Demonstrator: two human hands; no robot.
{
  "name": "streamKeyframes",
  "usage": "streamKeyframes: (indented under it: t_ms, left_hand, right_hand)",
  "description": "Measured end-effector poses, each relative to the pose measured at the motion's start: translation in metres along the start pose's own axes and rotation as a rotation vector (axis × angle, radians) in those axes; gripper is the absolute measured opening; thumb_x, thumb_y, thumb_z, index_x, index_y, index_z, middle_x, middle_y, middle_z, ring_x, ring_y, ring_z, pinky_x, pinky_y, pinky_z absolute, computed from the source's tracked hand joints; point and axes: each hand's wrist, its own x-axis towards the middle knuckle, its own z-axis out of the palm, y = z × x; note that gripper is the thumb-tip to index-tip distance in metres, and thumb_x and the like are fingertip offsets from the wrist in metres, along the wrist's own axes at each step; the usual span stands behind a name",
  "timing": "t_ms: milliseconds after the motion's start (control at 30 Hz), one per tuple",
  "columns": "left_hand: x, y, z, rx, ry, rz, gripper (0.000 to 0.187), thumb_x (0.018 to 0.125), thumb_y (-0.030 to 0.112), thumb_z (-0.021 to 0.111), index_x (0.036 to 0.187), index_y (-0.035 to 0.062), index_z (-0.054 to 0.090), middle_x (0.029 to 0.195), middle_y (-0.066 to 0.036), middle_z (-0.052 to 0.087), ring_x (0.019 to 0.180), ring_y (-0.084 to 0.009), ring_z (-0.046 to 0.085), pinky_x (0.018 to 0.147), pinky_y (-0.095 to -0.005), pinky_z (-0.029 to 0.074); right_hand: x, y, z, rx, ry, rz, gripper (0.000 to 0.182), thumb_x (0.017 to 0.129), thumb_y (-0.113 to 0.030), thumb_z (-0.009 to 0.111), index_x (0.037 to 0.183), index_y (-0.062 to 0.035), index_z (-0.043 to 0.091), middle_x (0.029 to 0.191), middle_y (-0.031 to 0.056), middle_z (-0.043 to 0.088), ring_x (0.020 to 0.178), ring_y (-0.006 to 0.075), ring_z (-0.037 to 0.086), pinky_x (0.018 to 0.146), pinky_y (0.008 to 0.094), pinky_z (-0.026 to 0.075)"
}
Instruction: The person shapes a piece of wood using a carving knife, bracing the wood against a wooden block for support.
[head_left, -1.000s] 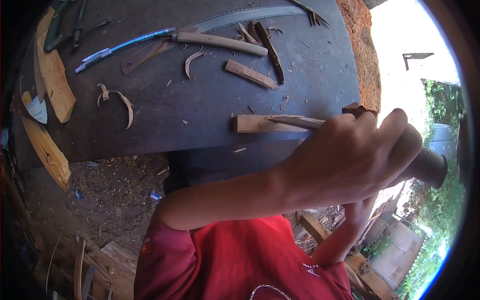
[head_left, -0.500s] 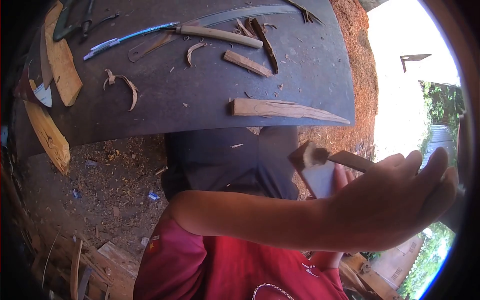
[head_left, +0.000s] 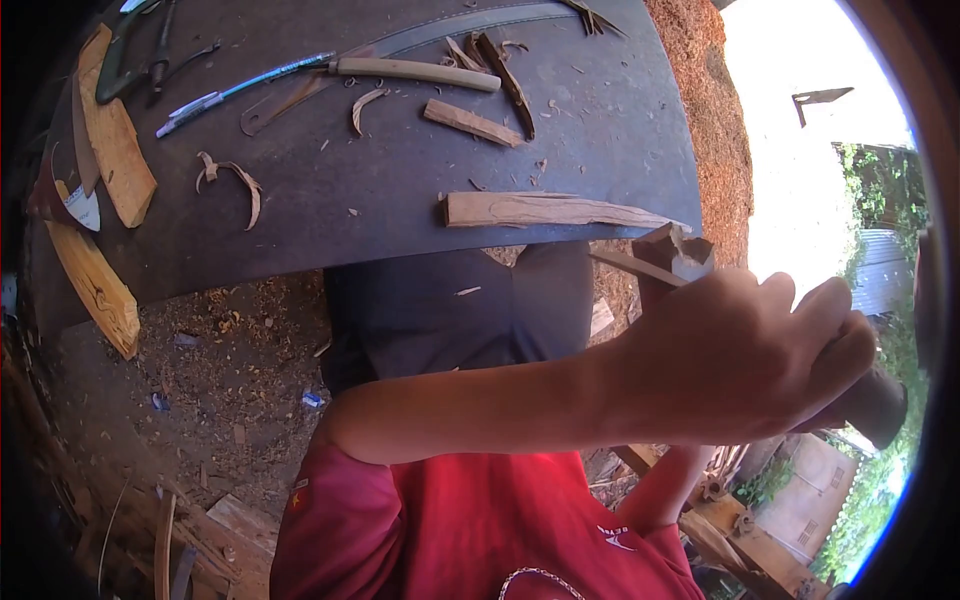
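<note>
My left hand (head_left: 755, 350) reaches across my body from the left, its fingers wrapped round a chisel. The flat chisel blade (head_left: 640, 267) points left out of the fist, and the thick dark end of the handle (head_left: 880, 410) sticks out at lower right. Just behind the blade is a reddish-brown wooden block (head_left: 668, 245) with a rough, hollowed pale end, held up near the table corner. My right forearm (head_left: 680, 485) rises behind the left one; the right hand itself is hidden there. A tapered wooden stick (head_left: 550, 209) lies on the table close by.
On the dark table (head_left: 330, 210) lie a pen (head_left: 240, 92), a wooden-handled tool (head_left: 415, 72), a curved strip (head_left: 480, 22), short wood pieces (head_left: 472, 122) and curled shavings (head_left: 240, 185). A clamp (head_left: 112, 75) and yellowish boards (head_left: 115, 140) line the left side. Shavings litter the ground (head_left: 230, 390).
The block has moved up and right, towards the table corner, and has turned. The chisel now crosses in front of it, tip farther left. Fingers seen on the block before are now hidden.
</note>
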Motion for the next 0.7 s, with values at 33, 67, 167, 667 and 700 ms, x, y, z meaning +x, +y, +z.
streamKeyframes:
  t_ms: [33, 67, 167, 667, 700]
  left_hand:
    - [0.001, -0.005, -0.003, 0.006, -0.002, 0.005, 0.035, 0.093, 0.03, 0.073, 0.099, 0.0002, 0.057, 0.084, -0.008, 0.056, 0.054, -0.0166, 0.057, 0.039, -0.0334, 0.042]
    - [0.003, -0.011, -0.006, 0.002, 0.012, 0.001, 0.037, 0.093, 0.033, 0.074, 0.1, 0.001, 0.057, 0.083, -0.008, 0.056, 0.054, -0.017, 0.058, 0.039, -0.0332, 0.043]
    - [0.005, -0.026, -0.009, 0.011, 0.036, -0.022, 0.043, 0.09, 0.041, 0.077, 0.103, 0.0049, 0.059, 0.084, -0.008, 0.057, 0.055, -0.0183, 0.063, 0.038, -0.0325, 0.047]
    - [0.003, -0.053, -0.019, 0.158, 0.21, -0.069, 0.052, 0.083, 0.05, 0.081, 0.101, 0.0065, 0.06, 0.087, -0.009, 0.057, 0.05, -0.0157, 0.061, 0.035, -0.0308, 0.044]
    - [0.003, -0.053, -0.017, 0.149, 0.228, -0.072, 0.052, 0.083, 0.051, 0.081, 0.101, 0.0064, 0.06, 0.087, -0.009, 0.057, 0.051, -0.0155, 0.061, 0.035, -0.0308, 0.043]
  right_hand:
    - [-0.001, 0.002, -0.002, -0.025, 0.004, -0.012, 0.056, 0.093, -0.028, 0.074, 0.137, 0.0035, 0.06, 0.136, 0.022, 0.065, 0.124, 0.0377, 0.062, 0.107, 0.0473, 0.045]
    - [-0.002, 0.005, -0.006, -0.053, 0.0, -0.023, 0.056, 0.093, -0.028, 0.075, 0.136, 0.0035, 0.06, 0.135, 0.0219, 0.065, 0.123, 0.0378, 0.062, 0.107, 0.0474, 0.045]
    - [-0.002, 0.008, -0.009, -0.163, -0.003, -0.062, 0.054, 0.093, -0.028, 0.075, 0.135, 0.0033, 0.062, 0.134, 0.0218, 0.067, 0.122, 0.038, 0.063, 0.106, 0.0477, 0.046]
    - [0.046, -0.033, -0.015, 0.118, -0.086, 0.018, 0.054, 0.09, -0.034, 0.072, 0.127, 0.006, 0.068, 0.119, 0.02, 0.074, 0.106, 0.0314, 0.072, 0.09, 0.0407, 0.056]
    - [0.046, -0.028, -0.016, 0.112, -0.107, -0.025, 0.053, 0.091, -0.032, 0.071, 0.127, 0.0061, 0.068, 0.119, 0.0201, 0.073, 0.105, 0.0309, 0.072, 0.089, 0.0398, 0.056]
